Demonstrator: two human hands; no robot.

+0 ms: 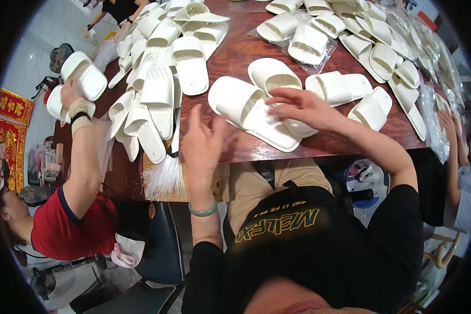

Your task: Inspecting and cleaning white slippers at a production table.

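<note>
A pair of white open-toed slippers lies before me on the table: the nearer slipper point(234, 100) points up and left, and the farther slipper point(272, 75) is partly covered by my right arm. My right hand point(303, 108) is over the pair with fingers stretched and parted; whether the fingertips touch a slipper I cannot tell. Left of the pair, my left hand point(201, 138) is raised at the table's edge, slightly blurred, fingers apart and holding nothing. Beyond my right forearm lies another white slipper point(332, 89).
White slippers point(159, 86) are heaped at the left. More slippers, some in clear plastic bags point(311, 44), cover the right side of the reddish-brown table point(230, 52). At left, a co-worker in a red shirt point(76, 230) holds slippers. Another person's arms point(452, 152) show at right.
</note>
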